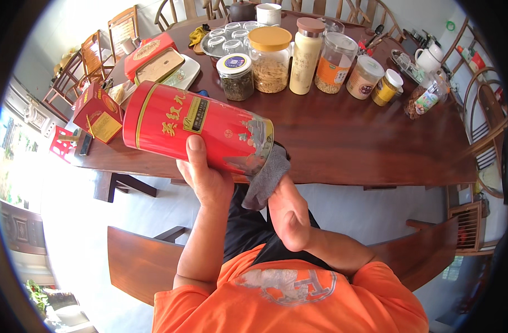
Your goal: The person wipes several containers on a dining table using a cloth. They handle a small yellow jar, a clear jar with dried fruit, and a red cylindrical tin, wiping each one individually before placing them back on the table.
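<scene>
Red with gold bands, the cylindrical canister (209, 130) is held tilted over the near edge of the wooden table (370, 150). The left hand (206, 180) grasps it from below, spread wide, 1 thumb lying against its side and the other fingers hidden behind it. The right hand (290, 213) holds a grey cloth (268, 177) against the canister's right end; the cloth covers those fingertips, so how tightly they close cannot be told. Beyond stand 2 jars, white-lidded (235, 83) and yellow-lidded (270, 64).
</scene>
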The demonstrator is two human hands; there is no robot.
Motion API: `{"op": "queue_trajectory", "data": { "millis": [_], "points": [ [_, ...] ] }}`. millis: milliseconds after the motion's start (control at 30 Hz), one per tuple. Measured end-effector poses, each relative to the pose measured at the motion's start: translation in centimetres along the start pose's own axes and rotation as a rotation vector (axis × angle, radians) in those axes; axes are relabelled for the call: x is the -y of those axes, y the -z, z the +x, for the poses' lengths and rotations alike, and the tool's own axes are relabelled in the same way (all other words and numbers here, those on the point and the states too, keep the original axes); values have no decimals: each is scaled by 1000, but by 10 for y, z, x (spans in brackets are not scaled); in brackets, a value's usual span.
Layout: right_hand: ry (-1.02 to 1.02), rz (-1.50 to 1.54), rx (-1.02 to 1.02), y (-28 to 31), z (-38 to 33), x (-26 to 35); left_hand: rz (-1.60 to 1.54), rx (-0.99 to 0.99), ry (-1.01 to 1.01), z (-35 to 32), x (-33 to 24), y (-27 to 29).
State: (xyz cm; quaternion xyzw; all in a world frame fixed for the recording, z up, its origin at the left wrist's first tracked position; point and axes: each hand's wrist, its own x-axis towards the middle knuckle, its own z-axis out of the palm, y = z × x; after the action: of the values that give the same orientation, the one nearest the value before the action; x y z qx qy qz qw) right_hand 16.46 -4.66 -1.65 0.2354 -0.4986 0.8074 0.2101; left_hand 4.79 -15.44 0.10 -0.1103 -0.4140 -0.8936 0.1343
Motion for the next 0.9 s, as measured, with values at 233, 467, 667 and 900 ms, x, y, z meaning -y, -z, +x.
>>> {"op": "queue_trajectory", "data": {
  "millis": [233,467,667,900],
  "points": [
    [286,-965,25,27,16,-16,-303,-43,244,-17,-21,-24],
    [43,-727,-40,-1,4,3,-341,-80,166,-5,-21,-32],
    [-456,94,-142,-2,-10,39,-258,-75,93,-5,-18,-25],
    [233,-750,177,31,19,68,-140,-108,168,-14,-8,-19]
  ]
}}
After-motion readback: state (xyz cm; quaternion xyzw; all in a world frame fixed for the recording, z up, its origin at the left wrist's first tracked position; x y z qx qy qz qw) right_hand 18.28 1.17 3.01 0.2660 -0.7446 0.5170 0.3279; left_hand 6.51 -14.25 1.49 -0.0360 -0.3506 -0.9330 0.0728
